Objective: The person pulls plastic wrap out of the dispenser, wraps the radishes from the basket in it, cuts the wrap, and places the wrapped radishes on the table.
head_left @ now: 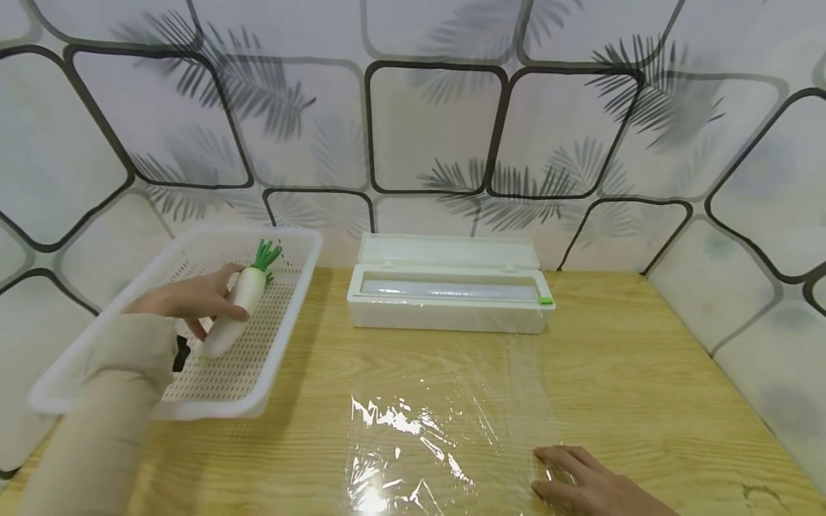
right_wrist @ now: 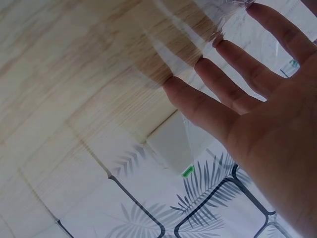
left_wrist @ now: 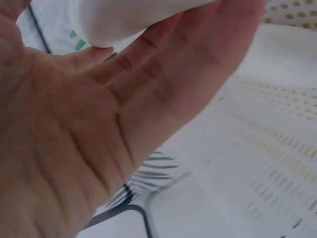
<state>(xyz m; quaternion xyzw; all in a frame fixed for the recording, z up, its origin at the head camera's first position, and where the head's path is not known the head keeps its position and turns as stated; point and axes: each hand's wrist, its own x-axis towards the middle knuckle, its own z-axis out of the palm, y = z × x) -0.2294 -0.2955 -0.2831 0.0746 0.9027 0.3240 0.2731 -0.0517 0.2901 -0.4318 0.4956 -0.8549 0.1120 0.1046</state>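
In the head view my left hand (head_left: 205,295) holds a white radish (head_left: 234,315) with green stalks, thumb on one side and fingers on the other, over the white basket (head_left: 284,337). The left wrist view shows the radish's pale rounded end (left_wrist: 106,22) against the fingers (left_wrist: 168,74). A sheet of clear plastic wrap (head_left: 452,401) stretches from a white wrap box (head_left: 445,317) toward the front of the table. At its right edge my right hand (head_left: 587,480) rests with fingers extended. The right wrist view shows those straight fingertips (right_wrist: 174,87) touching the film.
The wrap box stands with its lid (head_left: 448,251) raised and a roll (head_left: 445,289) inside; a green slider (head_left: 546,301) sits at its right end. A dark object (head_left: 181,354) lies partly hidden by the left wrist. Patterned wall covering (head_left: 439,129) surrounds the wooden table (head_left: 619,358).
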